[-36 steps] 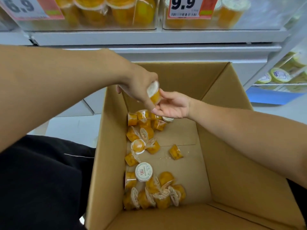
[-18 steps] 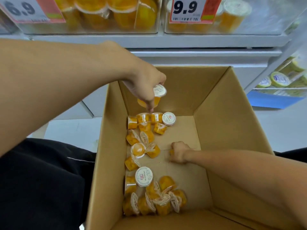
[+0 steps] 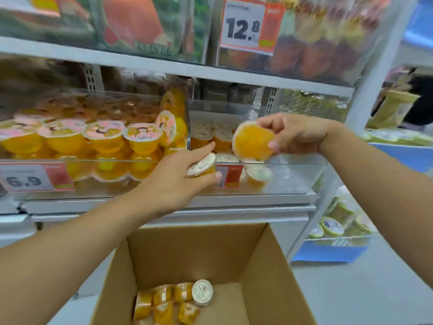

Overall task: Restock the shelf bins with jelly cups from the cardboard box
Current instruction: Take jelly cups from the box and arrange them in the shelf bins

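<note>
Both hands are mid-delivery at the shelf. The left hand [image 3: 173, 181] is closed around a small orange jelly cup with a white printed foil lid [image 3: 202, 164], pinched between thumb and fingers at the front lip of the clear plastic shelf bin [image 3: 302, 174]. The right hand [image 3: 295, 134] grips a second translucent orange jelly cup [image 3: 253, 141] by its rim, bottom turned toward the camera, held above that same bin and slightly higher than the left hand's cup.

Judging by how things lie, the restock is well underway but not finished — the bin under the two grips holds only a loose scatter of small cups toward its left and back, with bare clear floor to the right of the right hand's cup. Below both hands, the open brown cardboard box [image 3: 269, 273] still carries a cluster of orange cups [image 3: 168, 301] on its floor; how many lie out of view I cannot tell.

Left of the left hand's grip, a neighbouring clear bin of larger yellow jelly cups with pink lids [image 3: 105, 139] looks full, with a white-and-red 6.9 price tag [image 3: 35, 178] on its front. The setting is a shop aisle — white metal shelving [image 3: 234, 75] above the hands, pale floor beside the box.
</note>
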